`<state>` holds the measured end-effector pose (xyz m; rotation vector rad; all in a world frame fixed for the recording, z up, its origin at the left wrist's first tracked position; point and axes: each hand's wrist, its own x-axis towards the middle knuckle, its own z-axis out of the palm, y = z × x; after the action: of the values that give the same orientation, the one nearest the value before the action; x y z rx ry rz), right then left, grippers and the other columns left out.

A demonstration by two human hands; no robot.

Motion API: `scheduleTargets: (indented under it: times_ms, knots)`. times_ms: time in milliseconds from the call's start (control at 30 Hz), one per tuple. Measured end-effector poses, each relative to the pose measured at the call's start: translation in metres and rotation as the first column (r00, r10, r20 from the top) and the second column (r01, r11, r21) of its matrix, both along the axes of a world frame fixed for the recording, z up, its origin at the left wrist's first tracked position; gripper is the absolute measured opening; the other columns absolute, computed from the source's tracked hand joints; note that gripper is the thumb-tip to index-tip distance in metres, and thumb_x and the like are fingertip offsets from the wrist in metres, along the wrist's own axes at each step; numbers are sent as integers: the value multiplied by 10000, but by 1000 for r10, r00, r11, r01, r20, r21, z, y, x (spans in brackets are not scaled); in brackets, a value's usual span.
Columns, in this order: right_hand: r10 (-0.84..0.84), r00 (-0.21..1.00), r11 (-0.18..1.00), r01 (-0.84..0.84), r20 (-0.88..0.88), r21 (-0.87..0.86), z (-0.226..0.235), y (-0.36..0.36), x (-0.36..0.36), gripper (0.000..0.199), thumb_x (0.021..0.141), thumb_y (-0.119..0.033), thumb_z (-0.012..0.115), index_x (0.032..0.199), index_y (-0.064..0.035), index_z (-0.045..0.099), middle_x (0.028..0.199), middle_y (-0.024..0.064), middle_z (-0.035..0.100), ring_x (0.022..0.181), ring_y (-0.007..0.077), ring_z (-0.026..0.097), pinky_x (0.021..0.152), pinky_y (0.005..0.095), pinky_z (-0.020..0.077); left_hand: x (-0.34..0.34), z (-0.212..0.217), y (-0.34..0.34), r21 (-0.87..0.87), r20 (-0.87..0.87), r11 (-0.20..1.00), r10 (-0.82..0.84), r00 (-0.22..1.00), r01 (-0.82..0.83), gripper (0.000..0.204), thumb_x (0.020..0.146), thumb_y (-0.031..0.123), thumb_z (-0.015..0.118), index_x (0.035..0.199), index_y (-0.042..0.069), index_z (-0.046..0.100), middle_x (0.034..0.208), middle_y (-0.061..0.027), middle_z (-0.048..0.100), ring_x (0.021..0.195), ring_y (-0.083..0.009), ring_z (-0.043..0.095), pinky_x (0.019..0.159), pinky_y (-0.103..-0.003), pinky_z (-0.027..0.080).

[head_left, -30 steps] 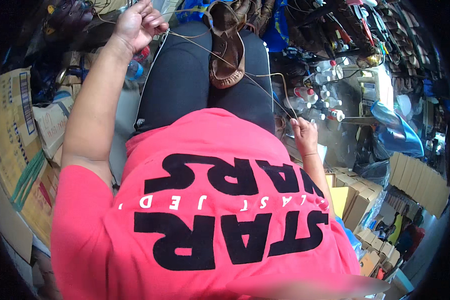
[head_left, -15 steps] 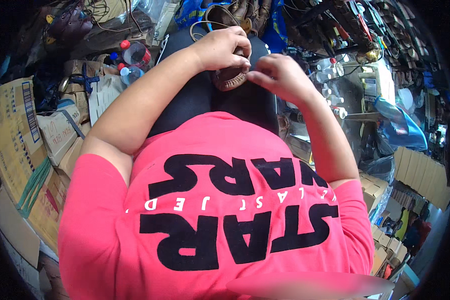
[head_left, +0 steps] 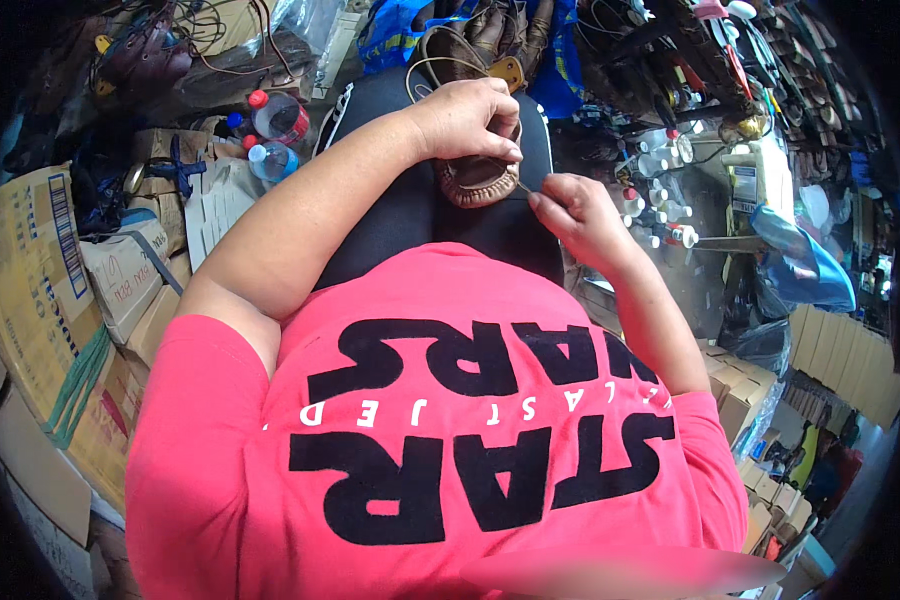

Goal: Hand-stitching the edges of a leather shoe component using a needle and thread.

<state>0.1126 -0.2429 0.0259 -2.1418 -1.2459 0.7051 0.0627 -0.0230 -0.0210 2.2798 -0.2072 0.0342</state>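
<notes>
A brown leather moccasin (head_left: 478, 190) with gathered stitching round its toe rests over my thighs, toe end toward me. My left hand (head_left: 470, 120) is closed on its upper part, thumb along the near side, and hides much of it. Just right of the toe, my right hand (head_left: 582, 215) is pinched shut. A short thin line, thread or needle, runs between its fingertips and the moccasin's edge; which one I cannot tell. Beyond my left hand loops a thin tan cord (head_left: 427, 62).
Brown shoe-shaped pieces (head_left: 485, 30) and a blue bag (head_left: 560, 75) lie past my knees. At left are plastic bottles (head_left: 278, 118) and cardboard boxes (head_left: 40, 270). Several small white bottles (head_left: 675, 210) stand at right, near a blue plastic bag (head_left: 805, 255).
The moccasin and my left hand have shifted slightly nearer and to the right in the picture. My right hand has moved lower and its fingers are now pinched beside the toe.
</notes>
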Motion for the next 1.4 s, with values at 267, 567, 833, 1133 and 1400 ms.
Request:
scheduleTargets:
  times_ms: [267,567,833,1133,1400]
  knots:
    - [-124,992,978,128,-36,163,7,-2,-2,118,862,-144,650,869,-29,672,711,45,514,629,142,509,577,281,415,6,-8,17,-204,-138,972,-146,980,116,154,783,201,706,861,71,684,854,-39,559,851,-163,572,787,-294,448]
    - [-81,994,996,83,71,-30,5,10,8,191,801,-77,635,976,-77,713,759,103,550,670,224,582,620,318,467,8,-9,19,-266,-182,950,-213,960,161,130,778,137,690,889,73,710,939,-45,613,909,-177,574,839,-301,452]
    - [-58,991,991,71,119,-114,15,16,8,212,775,-85,625,965,-78,719,755,119,560,688,261,593,641,349,479,9,-10,20,-262,-176,949,-224,959,173,137,772,127,687,897,77,714,933,-49,622,918,-180,576,851,-306,449]
    - [12,981,997,2,191,-71,18,26,12,190,765,-96,632,938,-80,709,794,142,603,756,314,617,697,368,499,6,-4,20,-239,-163,953,-227,960,185,149,777,128,694,920,98,724,928,-60,599,937,-203,582,858,-309,446]
    - [23,999,999,-22,26,-32,7,29,19,169,793,-62,660,955,-66,709,813,106,614,763,221,633,717,304,502,5,-7,21,-190,-118,957,-244,963,219,178,761,113,702,938,113,727,951,-62,592,961,-213,573,872,-312,440]
